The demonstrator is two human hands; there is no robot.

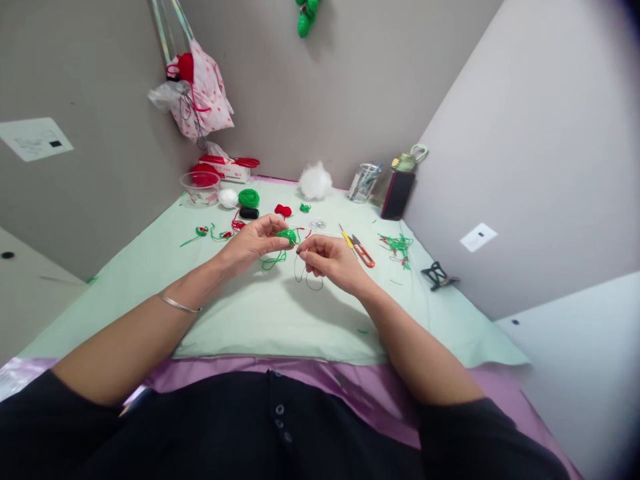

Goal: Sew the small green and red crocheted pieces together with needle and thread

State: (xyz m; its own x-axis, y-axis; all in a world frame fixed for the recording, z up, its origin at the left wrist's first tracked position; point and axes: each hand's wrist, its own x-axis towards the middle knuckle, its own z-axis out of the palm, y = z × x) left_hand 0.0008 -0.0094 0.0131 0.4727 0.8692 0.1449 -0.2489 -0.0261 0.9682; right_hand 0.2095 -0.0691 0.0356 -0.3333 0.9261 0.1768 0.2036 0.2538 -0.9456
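My left hand (263, 237) is closed around a small green crocheted piece (287, 236), pinching it between thumb and fingers. Green yarn (273, 261) trails below this piece onto the table. Close by on the right, my right hand (330, 260) has its fingertips pinched together at the piece's edge. A thin dark thread (315, 287) hangs in loops from those fingertips; whether a needle is also between them is too small to tell. Just beyond the hands lie a red crocheted bow (283, 211) and a little green piece (305, 208).
Orange-handled snips (363, 252) lie right of my hands, near green yarn scraps (397, 248) and a black clip (439, 275). At the back stand white stuffing (315, 181), a cup (363, 183) and a phone (399, 195). Yarn balls (249, 198) and a clear bowl (201, 190) sit left.
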